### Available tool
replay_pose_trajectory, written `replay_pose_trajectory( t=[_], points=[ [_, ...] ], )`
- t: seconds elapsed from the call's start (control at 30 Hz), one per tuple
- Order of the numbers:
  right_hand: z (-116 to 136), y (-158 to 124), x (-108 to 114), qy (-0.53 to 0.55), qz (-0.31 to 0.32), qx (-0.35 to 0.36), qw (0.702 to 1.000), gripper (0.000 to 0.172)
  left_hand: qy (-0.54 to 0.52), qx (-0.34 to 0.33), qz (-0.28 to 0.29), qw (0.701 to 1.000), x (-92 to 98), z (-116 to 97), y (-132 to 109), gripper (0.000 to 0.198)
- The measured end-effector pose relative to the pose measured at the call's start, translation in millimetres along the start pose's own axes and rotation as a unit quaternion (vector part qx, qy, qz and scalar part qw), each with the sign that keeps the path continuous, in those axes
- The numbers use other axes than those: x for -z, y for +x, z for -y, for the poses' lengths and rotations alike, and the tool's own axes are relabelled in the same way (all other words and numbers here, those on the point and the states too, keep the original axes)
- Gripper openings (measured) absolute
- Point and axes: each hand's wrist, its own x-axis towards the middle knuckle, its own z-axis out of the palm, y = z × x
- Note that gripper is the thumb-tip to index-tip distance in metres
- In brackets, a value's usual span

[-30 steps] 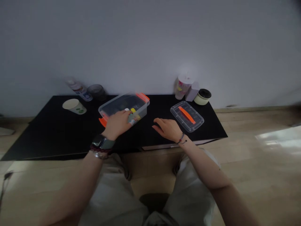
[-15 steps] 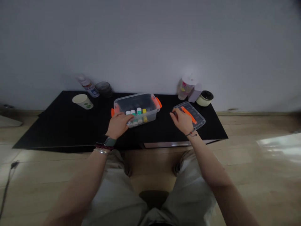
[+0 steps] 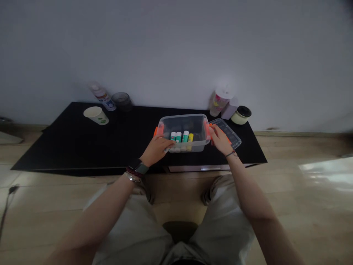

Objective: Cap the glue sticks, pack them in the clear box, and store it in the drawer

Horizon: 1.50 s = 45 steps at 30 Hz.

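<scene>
A clear plastic storage box with orange latches is on the black table, its top uncovered. Several glue sticks, with green and white bodies, stand in a row inside beside a yellow one. My left hand is closed around the box's front left corner, thumb and fingers over the rim. At the opposite end, my right hand has its fingers closed at the orange latch. The clear lid with an orange handle lies just behind and right of that hand, partly covered by it.
A paper cup, a spray can and a dark glass jar stand at the left back. Along the right back are a plastic cup, a pale carton and a cream pot with black lid. A wall rises behind.
The box has moved right and slightly nearer, with my left hand on its corner. My right hand has shifted from the lid's left edge to the box's right end.
</scene>
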Motion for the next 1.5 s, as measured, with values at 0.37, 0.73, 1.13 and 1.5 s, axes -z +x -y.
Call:
replay_pose_trajectory(
  t=[0.37,0.73,1.13,1.5],
  points=[
    [-14.5,5.8,8.9,0.011,0.03,0.002,0.999,0.042,0.027,-0.011,-0.001,1.0,-4.4,-4.0,5.7,0.043],
    [-90.8,33.4,23.4,-0.267,0.038,-0.177,0.947,0.042,0.057,-0.021,-0.014,0.998,-5.1,-19.7,11.0,0.044],
    [-123.3,37.4,3.6,-0.319,0.113,-0.217,0.916,0.039,0.081,-0.006,-0.029,0.996,-8.5,-23.3,12.4,0.038],
    [-126.2,37.0,3.9,-0.321,0.103,-0.208,0.918,0.043,0.07,-0.036,-0.034,0.996,-1.4,-20.3,11.5,0.033]
  ],
)
